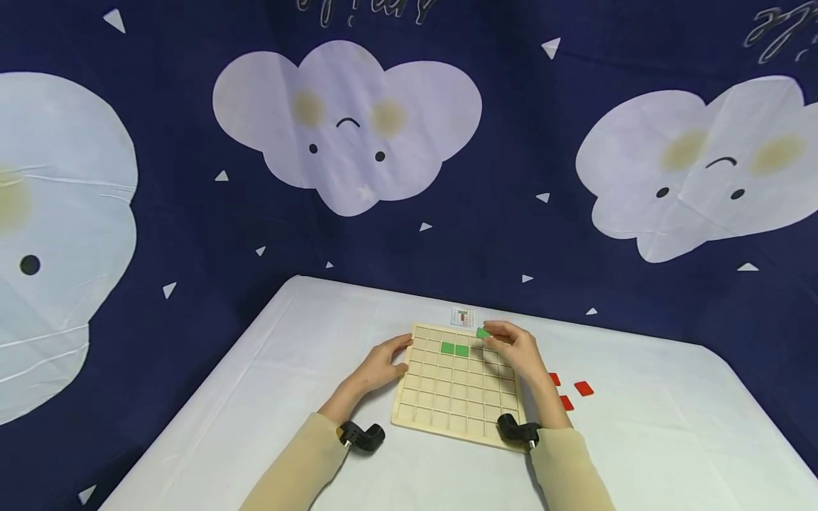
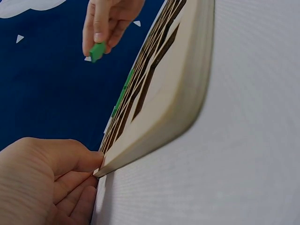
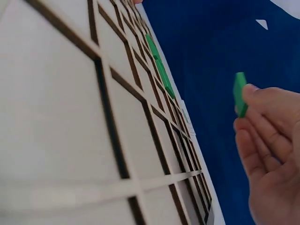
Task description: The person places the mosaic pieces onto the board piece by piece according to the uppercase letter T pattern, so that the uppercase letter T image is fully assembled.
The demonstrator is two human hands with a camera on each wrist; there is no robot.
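Note:
A green square tile [image 1: 482, 333] is pinched between the thumb and fingers of my right hand [image 1: 516, 349], raised above the far right part of the wooden grid board [image 1: 456, 430]. In the right wrist view the held tile stands nearly on edge, apart from the board. Two green tiles [image 1: 454, 349] lie side by side in cells near the board's far edge. My left hand [image 1: 377, 365] rests against the board's left edge; the left wrist view shows its thumb [image 2: 84, 161] touching the rim, with some fingertips hidden.
A small card [image 1: 463, 317] with a coloured grid pattern lies beyond the board. Several red tiles [image 1: 584, 388] lie on the white table [image 1: 664, 440] to the right, some partly hidden by the right forearm. Behind the table hangs a dark blue cloth [image 1: 511, 241] with clouds.

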